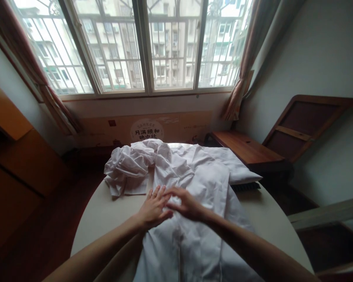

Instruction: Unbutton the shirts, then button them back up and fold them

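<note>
A white garment (pixel 200 180), which looks like a long coat or shirt, lies spread over a round table (pixel 97 219) and runs down towards me. At its far left the cloth is bunched up in folds; the right side lies flatter. My left hand (pixel 155 207) rests on the garment near its left edge, palm down with fingers stretched out. Close against it, my right hand (pixel 188 203) hovers over or touches the cloth with fingers loosely bent and thumb apart. Its fingertips meet the left hand's fingers. Neither hand grips any cloth that I can see.
A dark, ridged object (pixel 247 186) sticks out from under the cloth at the right. Beyond the table stand a printed cardboard panel (pixel 106 127) and a barred window. A low wooden bench (pixel 247 147) is at the right, an orange cabinet (pixel 14 172) at the left.
</note>
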The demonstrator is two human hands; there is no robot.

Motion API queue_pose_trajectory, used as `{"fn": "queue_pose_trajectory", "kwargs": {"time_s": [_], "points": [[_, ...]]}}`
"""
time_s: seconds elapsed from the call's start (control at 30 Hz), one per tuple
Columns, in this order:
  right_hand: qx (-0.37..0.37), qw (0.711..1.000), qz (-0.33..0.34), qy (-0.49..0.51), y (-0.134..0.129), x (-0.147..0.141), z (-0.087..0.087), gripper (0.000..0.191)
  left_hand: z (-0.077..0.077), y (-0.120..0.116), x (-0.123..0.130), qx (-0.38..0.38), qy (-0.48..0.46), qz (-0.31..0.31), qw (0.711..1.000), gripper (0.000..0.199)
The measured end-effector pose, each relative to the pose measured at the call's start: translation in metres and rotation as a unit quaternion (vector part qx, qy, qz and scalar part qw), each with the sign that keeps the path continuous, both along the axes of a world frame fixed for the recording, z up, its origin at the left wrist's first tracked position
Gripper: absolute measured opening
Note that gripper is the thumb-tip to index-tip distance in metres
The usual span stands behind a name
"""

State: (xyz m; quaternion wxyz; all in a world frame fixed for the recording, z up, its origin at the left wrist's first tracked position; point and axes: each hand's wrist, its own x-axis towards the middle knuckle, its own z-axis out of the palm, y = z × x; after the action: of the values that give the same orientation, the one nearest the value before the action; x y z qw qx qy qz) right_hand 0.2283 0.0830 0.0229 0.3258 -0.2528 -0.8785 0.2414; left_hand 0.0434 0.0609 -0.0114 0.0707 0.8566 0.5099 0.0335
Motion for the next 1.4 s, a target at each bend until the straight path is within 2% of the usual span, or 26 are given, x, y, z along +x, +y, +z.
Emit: {"fn": "queue_pose_trajectory", "kwargs": {"time_s": [0.07,0.1,0.13,0.17,0.23,0.3,0.37,0.43,0.5,0.63,0.73,0.8,0.87,0.97,1.1,1.2,1.3,1.4], "points": [[-0.007,0.978,-0.206,0.006,0.071,0.007,0.015,0.029,0.005,0.001,0.002,0.014,0.004,-0.013,1.0,0.072],[0.005,0.959,-0.282,-0.011,0.104,0.011,0.018,0.034,0.01,0.006,0.002,0.023,0.004,-0.023,0.999,0.072],[0.024,0.947,-0.318,-0.049,0.135,0.014,0.018,0.042,0.017,0.013,0.002,0.036,0.003,-0.032,0.999,0.07],[0.042,0.938,-0.331,-0.098,0.161,0.018,0.014,0.048,0.025,0.023,0.002,0.054,-0.001,-0.036,0.998,0.068],[0.071,0.928,-0.31,-0.193,0.199,0.022,0.002,0.054,0.042,0.051,0.005,0.11,-0.012,-0.03,0.993,0.063],[0.096,0.921,-0.279,-0.255,0.223,0.023,-0.01,0.053,0.055,0.087,0.011,0.177,-0.016,-0.026,0.984,0.06],[0.13,0.914,-0.257,-0.285,0.237,0.02,-0.019,0.049,0.061,0.125,0.017,0.219,-0.01,-0.031,0.975,0.06],[0.171,0.907,-0.236,-0.304,0.246,0.015,-0.022,0.043,0.058,0.159,0.021,0.22,0.002,-0.026,0.975,0.063],[0.203,0.903,-0.199,-0.324,0.253,0.011,-0.02,0.041,0.048,0.185,0.021,0.187,0.018,0.006,0.982,0.066],[0.205,0.894,-0.124,-0.378,0.261,0.011,-0.011,0.042,0.02,0.209,0.012,0.101,0.046,0.084,0.99,0.066],[0.195,0.871,-0.129,-0.433,0.264,0.014,-0.008,0.028,0.005,0.208,0.008,0.094,0.049,0.102,0.989,0.066],[0.214,0.859,-0.143,-0.442,0.264,0.012,-0.009,0.024,0.002,0.204,0.009,0.11,0.045,0.106,0.987,0.065],[0.223,0.865,-0.156,-0.422,0.264,0.007,-0.012,0.027,0.004,0.2,0.011,0.13,0.038,0.105,0.985,0.059],[0.165,0.887,-0.198,-0.383,0.264,0.0,-0.014,0.028,0.007,0.196,0.013,0.153,0.022,0.089,0.984,0.036],[0.115,0.882,-0.275,-0.366,0.265,0.003,-0.014,0.033,0.006,0.192,0.01,0.153,-0.019,0.076,0.985,0.026],[0.119,0.884,-0.278,-0.355,0.262,0.008,-0.015,0.029,0.005,0.189,0.01,0.152,-0.089,0.116,0.978,0.024],[0.137,0.907,-0.259,-0.303,0.257,0.006,-0.017,0.019,0.008,0.188,0.018,0.129,-0.203,0.157,0.958,0.04],[0.048,0.928,-0.266,-0.256,0.249,-0.002,-0.02,0.023,0.014,0.192,0.032,0.042,-0.326,0.214,0.92,0.053]]}}
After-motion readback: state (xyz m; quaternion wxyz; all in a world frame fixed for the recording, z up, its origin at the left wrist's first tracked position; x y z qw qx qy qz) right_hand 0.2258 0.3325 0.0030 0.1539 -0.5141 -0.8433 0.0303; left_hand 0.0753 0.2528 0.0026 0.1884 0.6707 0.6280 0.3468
